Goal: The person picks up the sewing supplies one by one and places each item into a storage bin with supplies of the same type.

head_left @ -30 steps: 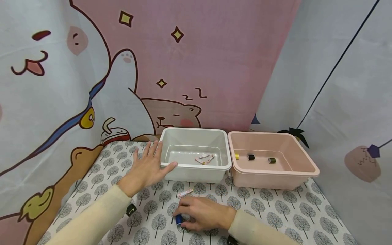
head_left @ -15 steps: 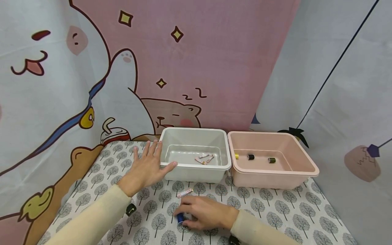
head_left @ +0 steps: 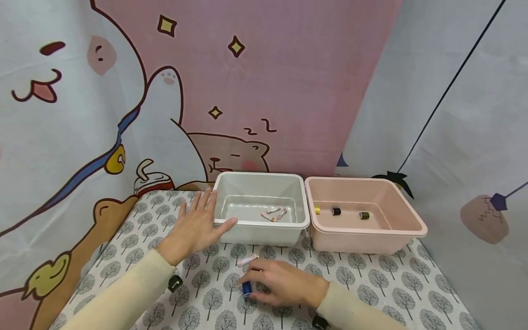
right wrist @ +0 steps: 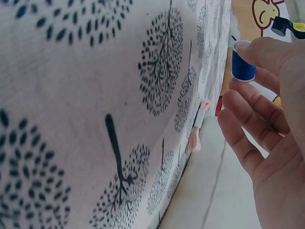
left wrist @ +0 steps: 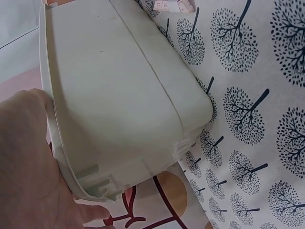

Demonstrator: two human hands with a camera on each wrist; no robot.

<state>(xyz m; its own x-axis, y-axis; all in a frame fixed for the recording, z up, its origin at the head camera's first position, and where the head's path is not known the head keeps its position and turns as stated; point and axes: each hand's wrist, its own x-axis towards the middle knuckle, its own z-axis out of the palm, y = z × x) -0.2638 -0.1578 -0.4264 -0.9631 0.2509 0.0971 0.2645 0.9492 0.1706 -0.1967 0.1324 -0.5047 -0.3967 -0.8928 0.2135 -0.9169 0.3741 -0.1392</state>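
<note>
My right hand [head_left: 284,283] pinches a blue thread spool [right wrist: 243,67] between thumb and fingertips, close over the tablecloth. In the right wrist view the other fingers curve loosely below it. Just beyond that hand lies a pale pink embroidery floss skein [head_left: 248,260] with a paper band. My left hand [head_left: 191,228] rests at the left front corner of a white bin [head_left: 260,224], fingers spread and thumb along the rim. Inside that bin are several similar pink skeins [head_left: 274,214]. The left wrist view shows the bin's outer wall beside the palm.
A pink bin [head_left: 371,232] stands right against the white one. It holds a yellow spool [head_left: 316,210], a black spool [head_left: 336,211] and a dark green spool [head_left: 364,215]. The tree-print tablecloth [head_left: 212,298] reaches to a cartoon-printed backdrop [head_left: 288,91].
My right hand has moved slightly right and away from me with the blue thread spool in its fingertips. The left hand stays on the white bin.
</note>
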